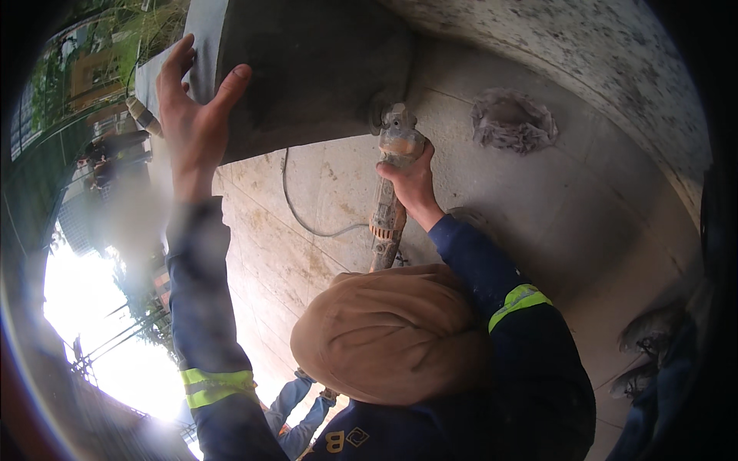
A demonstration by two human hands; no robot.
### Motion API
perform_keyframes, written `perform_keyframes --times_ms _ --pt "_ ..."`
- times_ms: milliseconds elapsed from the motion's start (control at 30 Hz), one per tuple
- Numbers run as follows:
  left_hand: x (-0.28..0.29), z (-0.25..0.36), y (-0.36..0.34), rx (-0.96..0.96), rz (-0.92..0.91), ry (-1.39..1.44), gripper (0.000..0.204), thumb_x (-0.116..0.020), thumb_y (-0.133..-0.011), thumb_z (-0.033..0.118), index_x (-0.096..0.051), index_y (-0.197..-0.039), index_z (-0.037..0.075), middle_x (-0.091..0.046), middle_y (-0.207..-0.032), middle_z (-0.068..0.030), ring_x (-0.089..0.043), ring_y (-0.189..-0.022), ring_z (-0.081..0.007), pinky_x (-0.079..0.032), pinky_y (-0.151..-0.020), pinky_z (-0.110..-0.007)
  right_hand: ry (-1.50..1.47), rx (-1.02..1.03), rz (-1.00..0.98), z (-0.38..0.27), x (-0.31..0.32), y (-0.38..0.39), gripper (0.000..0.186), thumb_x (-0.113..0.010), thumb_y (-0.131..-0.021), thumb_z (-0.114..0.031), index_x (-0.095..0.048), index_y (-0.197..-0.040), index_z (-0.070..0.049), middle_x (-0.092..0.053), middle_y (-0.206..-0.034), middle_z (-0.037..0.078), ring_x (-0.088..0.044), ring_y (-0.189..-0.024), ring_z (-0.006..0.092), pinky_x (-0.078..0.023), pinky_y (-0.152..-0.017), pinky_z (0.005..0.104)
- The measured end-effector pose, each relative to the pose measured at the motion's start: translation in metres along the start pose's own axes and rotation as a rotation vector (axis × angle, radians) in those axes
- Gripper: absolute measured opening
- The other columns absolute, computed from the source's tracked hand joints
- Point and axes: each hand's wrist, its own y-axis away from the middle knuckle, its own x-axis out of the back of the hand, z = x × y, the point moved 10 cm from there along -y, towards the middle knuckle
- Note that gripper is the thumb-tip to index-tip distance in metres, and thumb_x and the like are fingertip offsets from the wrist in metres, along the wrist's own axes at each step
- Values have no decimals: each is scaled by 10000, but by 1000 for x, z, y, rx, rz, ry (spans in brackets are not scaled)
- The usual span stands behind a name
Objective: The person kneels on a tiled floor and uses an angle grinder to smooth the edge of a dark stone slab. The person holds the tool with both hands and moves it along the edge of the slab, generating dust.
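Note:
My right hand [415, 184] is wrapped round the front of a dusty angle grinder [388, 219]. The grinder stands nearly upright in the picture. Its round disc [377, 113] is at the corner of a dark grey block [315, 73]; whether it touches cannot be made out. My left hand [196, 115] lies at the block's left edge with the thumb stretched out and fingers apart. The palm is hidden. Both sleeves are dark blue with yellow-green bands.
A brown cloth head covering [392, 334] fills the lower middle. A thin cable [292, 203] curves over the pale slab [254, 200]. A crumpled grey bundle [513, 121] lies right of the grinder. Jeans-clad legs [296, 407] show low down; speckled stone [584, 54] borders the upper right.

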Motion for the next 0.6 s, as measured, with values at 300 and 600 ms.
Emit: perform_keyframes --times_ms 300,600 --pt "6 -3 2 -7 36 -24 775 -826 -742 382 -507 -1359 38 -536 -1290 -196 -505 -1240 -318 -387 -1053 -410 66 -21 -20 0 -15 30 944 -763 -738 -173 -121 -1410 -6 -546 -1200 257 -601 -1079 353 -497 -937 423" --pt "4 6 2 -53 53 -7 796 -836 -728 399 -510 -1353 29 -545 -1275 -200 -524 -1214 -320 -400 -1041 -416 -28 74 -126 -9 -23 57 874 -750 -754 -103 -153 -1387 -25 -458 -1237 152 -506 -1122 238 -440 -990 375"
